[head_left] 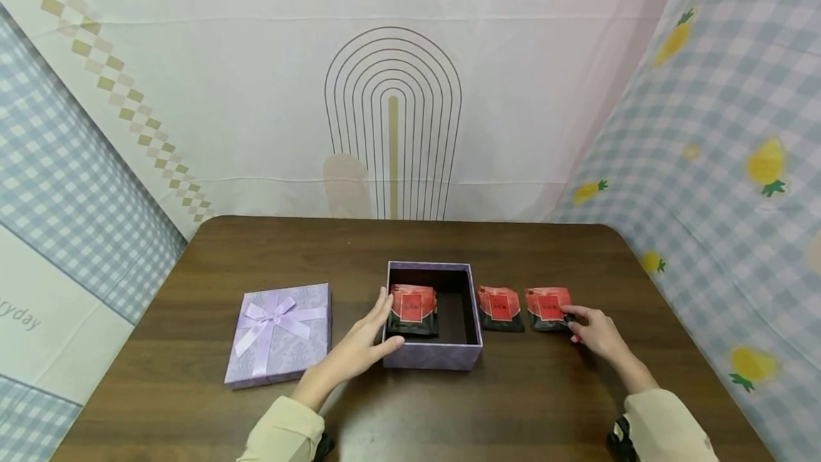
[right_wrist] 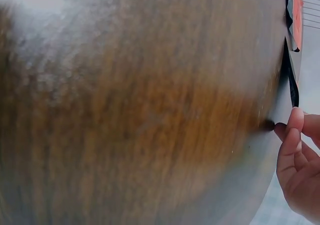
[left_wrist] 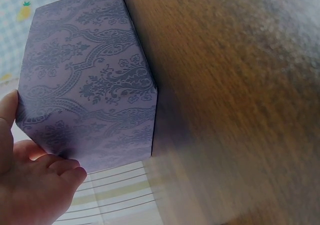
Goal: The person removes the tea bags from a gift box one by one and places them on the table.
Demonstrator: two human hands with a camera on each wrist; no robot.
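Observation:
In the head view, an open purple patterned box [head_left: 433, 356] stands mid-table with a red and black sachet [head_left: 412, 309] in its left part. My left hand [head_left: 360, 343] rests against the box's left side, fingers stretched out and thumb at the front left corner. In the left wrist view, that hand [left_wrist: 37, 185] touches the box [left_wrist: 95, 80] at its edge. My right hand [head_left: 596, 330] pinches the right edge of another red and black sachet [head_left: 547, 307]. The right wrist view shows thumb and finger on the dark sachet's [right_wrist: 291, 80] raised edge.
A third red and black sachet [head_left: 500, 308] lies between the box and the pinched one. To the left, a purple lid [head_left: 295, 351] with a ribbon bow lies on the brown wooden table [head_left: 513, 405]. Patterned cloths [head_left: 256, 105] hang behind and at both sides.

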